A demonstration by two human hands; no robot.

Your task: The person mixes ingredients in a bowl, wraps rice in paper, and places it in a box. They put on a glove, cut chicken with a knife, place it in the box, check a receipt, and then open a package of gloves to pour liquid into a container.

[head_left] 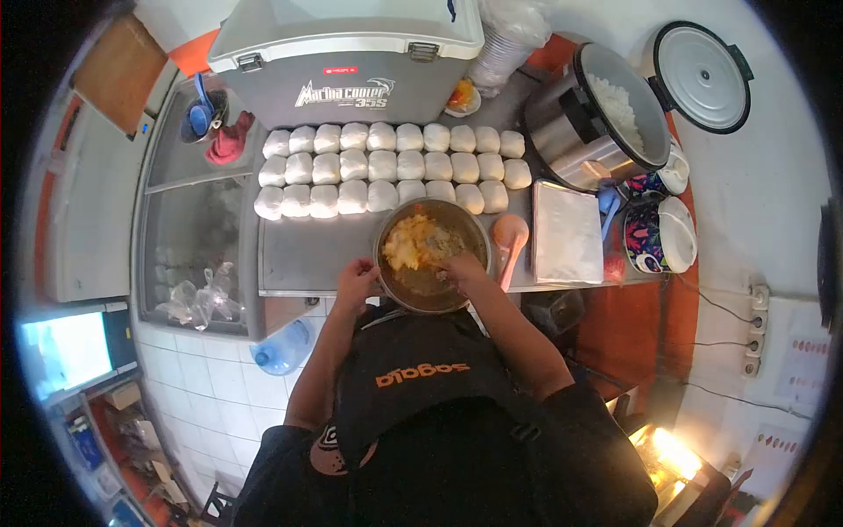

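Left fingers [369, 273] pinch the left rim of the metal bowl [425, 302], which sits between my hands at the near edge of the table [320, 255]; right fingers [448, 266] curl down inside it at the right of the yellow-orange food mix [407, 245], can't tell if they grip anything. Just beyond both sets of fingers: three rows of white rounded packs [382, 165], cooler [351, 92] behind them. Right of my right fingers: pink-orange ladle [514, 246], then a sheet stack [566, 235], open rice cooker [562, 132] farther out.
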